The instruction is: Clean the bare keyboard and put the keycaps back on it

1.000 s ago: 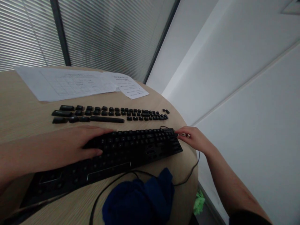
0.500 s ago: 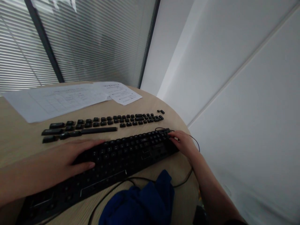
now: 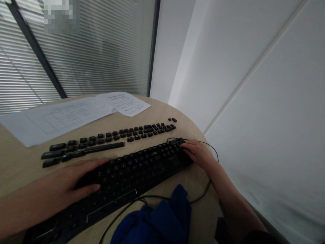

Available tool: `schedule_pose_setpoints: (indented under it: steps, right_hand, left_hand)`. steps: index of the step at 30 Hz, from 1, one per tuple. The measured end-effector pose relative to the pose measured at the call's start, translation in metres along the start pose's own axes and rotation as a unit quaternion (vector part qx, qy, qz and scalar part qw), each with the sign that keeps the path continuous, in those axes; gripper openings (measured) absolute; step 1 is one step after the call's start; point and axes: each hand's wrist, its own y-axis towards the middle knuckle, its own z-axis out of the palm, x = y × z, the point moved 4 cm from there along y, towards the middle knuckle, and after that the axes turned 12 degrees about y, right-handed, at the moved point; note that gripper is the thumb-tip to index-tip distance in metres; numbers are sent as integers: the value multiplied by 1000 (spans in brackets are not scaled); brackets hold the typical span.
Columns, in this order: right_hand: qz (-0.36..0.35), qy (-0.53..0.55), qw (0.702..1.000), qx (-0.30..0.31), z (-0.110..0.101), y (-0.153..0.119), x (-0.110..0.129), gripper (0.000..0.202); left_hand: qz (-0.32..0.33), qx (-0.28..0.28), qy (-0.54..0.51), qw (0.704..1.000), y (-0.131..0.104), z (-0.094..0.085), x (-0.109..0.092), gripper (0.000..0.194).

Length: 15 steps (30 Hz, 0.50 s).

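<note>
A black keyboard lies slantwise on the table, its upper rows bearing keycaps and its near rows partly bare. My left hand rests across its left part, thumb and fingers apart and stretched over it. At the keyboard's far right end, my right hand has its fingertips closed together against the top keys; whatever they pinch is hidden. Beyond the keyboard, loose black keycaps stand in rows, with a long space bar among them.
A bunched blue cloth lies at the near edge beside a black cable. Printed paper sheets cover the table's back left. The round wooden table meets a white wall on the right and a blind-covered window behind.
The view has tilted and shifted slightly. Both hands keep nearly the same places on the keyboard, and the loose keycaps look unmoved.
</note>
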Motion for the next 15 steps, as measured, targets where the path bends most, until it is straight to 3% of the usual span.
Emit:
schedule_pose_setpoints:
  steps: [15]
  right_hand:
    - [10, -34, 999, 11, -1, 0, 11, 29]
  left_hand:
    - [3, 4, -10, 1000, -2, -3, 3, 66]
